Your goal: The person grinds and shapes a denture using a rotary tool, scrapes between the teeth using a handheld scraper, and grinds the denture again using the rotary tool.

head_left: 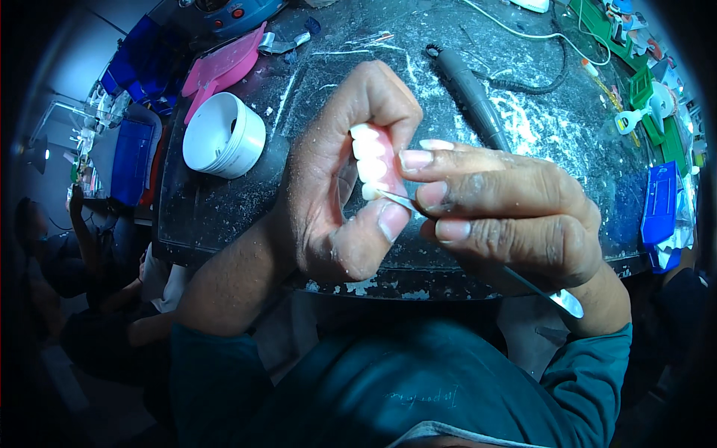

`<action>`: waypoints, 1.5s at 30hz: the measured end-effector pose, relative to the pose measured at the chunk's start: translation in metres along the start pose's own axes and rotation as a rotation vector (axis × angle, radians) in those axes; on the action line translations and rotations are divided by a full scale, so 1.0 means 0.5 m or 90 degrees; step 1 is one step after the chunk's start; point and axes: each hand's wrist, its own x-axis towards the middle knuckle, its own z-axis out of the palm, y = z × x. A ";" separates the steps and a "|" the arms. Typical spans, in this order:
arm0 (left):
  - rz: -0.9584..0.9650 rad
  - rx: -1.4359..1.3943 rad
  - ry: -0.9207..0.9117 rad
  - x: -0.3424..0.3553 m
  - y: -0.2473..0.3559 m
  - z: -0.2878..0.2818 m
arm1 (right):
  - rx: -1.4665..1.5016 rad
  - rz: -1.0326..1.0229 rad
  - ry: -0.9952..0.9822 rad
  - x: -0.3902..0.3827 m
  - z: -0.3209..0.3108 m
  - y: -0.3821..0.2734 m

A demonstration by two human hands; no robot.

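Note:
My left hand [328, 179] is curled around a denture [377, 160] with white teeth and a pink gum base, gripping it between the bent fingers and the thumb. The row of teeth runs up and down, facing left. In my right hand [515, 201] is a thin metal dental spatula [569, 302], pinched between thumb and fingers. Its pointed tip touches or nearly touches the denture near the lowest visible tooth, while the rounded shiny end sticks out below the palm. The fingers hide part of the denture and the middle of the tool. White dust coats both hands.
Beyond my hands on the dark, powder-strewn table [336, 75] lies a dark grey handpiece [470, 97] with a coiled cord. A white tub [224, 136] and a pink dustpan [224, 67] are at left. Blue bins [134, 160] and green trays [661, 112] flank the table. Another person sits at far left.

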 end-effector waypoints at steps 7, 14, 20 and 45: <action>-0.015 0.020 0.009 0.000 0.009 0.000 | 0.017 0.002 0.009 0.004 0.003 -0.003; -0.020 0.048 -0.005 0.001 0.013 -0.002 | 0.020 0.007 0.000 0.002 0.000 -0.001; -0.052 0.023 0.028 -0.005 0.012 0.006 | 0.007 0.008 0.038 -0.004 0.013 0.001; 0.042 0.101 -0.002 0.004 0.007 -0.002 | -0.011 -0.010 0.015 0.000 0.004 0.000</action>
